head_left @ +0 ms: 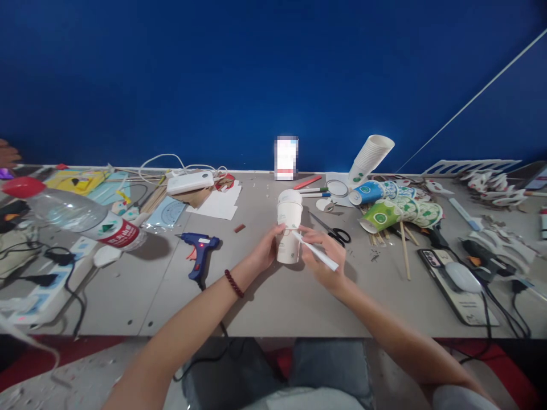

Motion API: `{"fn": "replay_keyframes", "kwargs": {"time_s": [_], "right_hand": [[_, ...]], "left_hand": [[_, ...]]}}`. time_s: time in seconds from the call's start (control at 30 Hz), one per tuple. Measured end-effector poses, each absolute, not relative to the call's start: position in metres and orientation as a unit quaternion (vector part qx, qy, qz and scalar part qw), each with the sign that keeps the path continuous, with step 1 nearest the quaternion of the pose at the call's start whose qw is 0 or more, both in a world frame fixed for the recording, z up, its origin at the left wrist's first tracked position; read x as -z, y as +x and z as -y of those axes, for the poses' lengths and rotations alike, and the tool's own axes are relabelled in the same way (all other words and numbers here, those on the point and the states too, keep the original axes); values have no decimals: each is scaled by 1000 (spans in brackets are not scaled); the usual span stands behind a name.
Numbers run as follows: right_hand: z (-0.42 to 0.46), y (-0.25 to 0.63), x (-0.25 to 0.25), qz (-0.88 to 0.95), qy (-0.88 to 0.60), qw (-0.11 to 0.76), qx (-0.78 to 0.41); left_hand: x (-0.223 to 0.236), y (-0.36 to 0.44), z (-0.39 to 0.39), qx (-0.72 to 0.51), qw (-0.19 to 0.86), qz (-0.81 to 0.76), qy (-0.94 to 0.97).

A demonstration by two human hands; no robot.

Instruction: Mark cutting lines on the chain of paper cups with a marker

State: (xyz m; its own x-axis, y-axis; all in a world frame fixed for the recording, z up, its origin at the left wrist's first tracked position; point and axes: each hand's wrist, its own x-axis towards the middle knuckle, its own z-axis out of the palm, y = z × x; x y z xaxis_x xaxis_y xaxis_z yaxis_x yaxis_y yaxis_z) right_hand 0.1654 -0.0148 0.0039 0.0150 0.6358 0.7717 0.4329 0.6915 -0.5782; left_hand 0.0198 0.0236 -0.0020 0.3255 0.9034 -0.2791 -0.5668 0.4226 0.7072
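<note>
You cannot read the small print on the white paper cups [289, 250], partly hidden by your left hand [265, 249]. Beyond the cups, a bright rectangular screen [286, 156] is pixelated; far left of them, the view's edge crops another person's hand [7, 154].

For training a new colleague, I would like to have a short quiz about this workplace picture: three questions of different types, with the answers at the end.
1. True or false: the blue glue gun lies to the left of the white paper cup.

2. What does the right hand hold?
A. The red-capped bottle
B. A white pen-like stick
C. The black scissors

3. Fill in the missing word: on the left arm is a bracelet made of dark red ____.

Key: 1. True. 2. B. 3. Beads.
</note>
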Motion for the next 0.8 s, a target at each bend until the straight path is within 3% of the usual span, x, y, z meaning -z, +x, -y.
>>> {"fn": "replay_keyframes", "kwargs": {"time_s": [0.8], "right_hand": [[15, 168, -7, 709, -360, 595, -118]], "left_hand": [[2, 19, -24, -460, 787, -338, 235]]}}
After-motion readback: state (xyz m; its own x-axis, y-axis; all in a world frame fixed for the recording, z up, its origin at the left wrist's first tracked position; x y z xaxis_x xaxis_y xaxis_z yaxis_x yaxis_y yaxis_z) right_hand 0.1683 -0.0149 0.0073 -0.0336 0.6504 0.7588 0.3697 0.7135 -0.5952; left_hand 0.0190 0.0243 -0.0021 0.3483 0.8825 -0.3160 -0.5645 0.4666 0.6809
